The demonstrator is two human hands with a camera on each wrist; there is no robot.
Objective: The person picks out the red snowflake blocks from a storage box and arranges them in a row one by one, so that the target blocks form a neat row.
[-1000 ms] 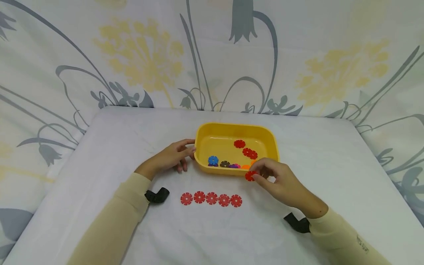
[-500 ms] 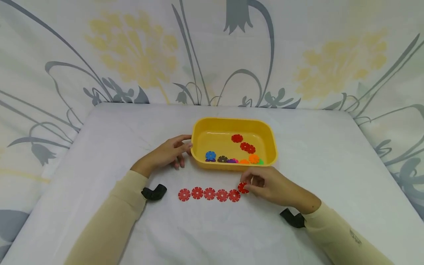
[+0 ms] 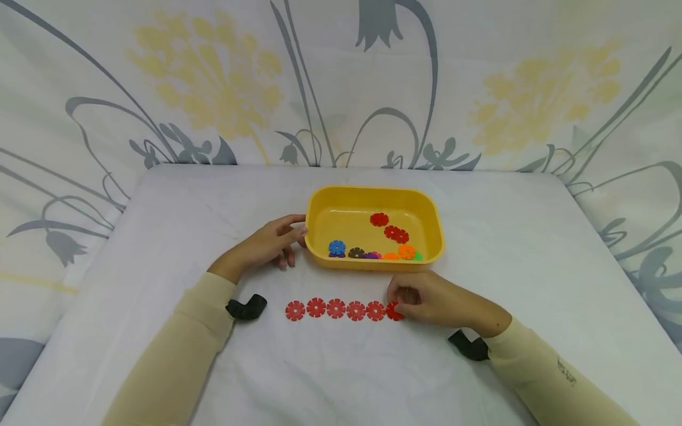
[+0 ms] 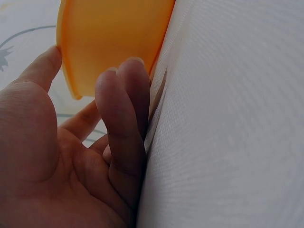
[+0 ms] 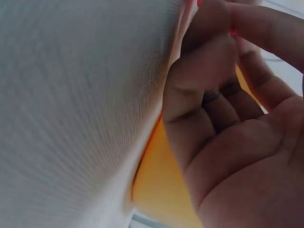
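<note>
My right hand [image 3: 437, 299] pinches a red notched plastic disc [image 3: 393, 312] at the right end of a row of matching red discs [image 3: 335, 308] on the white cloth. The held disc lies beside the row's last one, partly covered by the fingers. In the right wrist view, only slivers of red show past the fingertips [image 5: 209, 23]. My left hand [image 3: 261, 242] rests at the left end of a yellow tray [image 3: 319, 228]. Its thumb [image 4: 45, 66] touches the rim, while the other fingers lie loosely bent beside the wall.
Inside the tray lie several loose discs: red ones [image 3: 379, 219], a blue one [image 3: 337, 247], an orange one [image 3: 407, 252] and other colours along the near wall. Flower-patterned fabric [image 3: 213, 89] rises behind the table. Black straps [image 3: 247, 307] sit by both wrists.
The right hand has brought the red disc from the tray's near right edge down to the row's right end. The left hand stays at the tray; the head view has shifted slightly.
</note>
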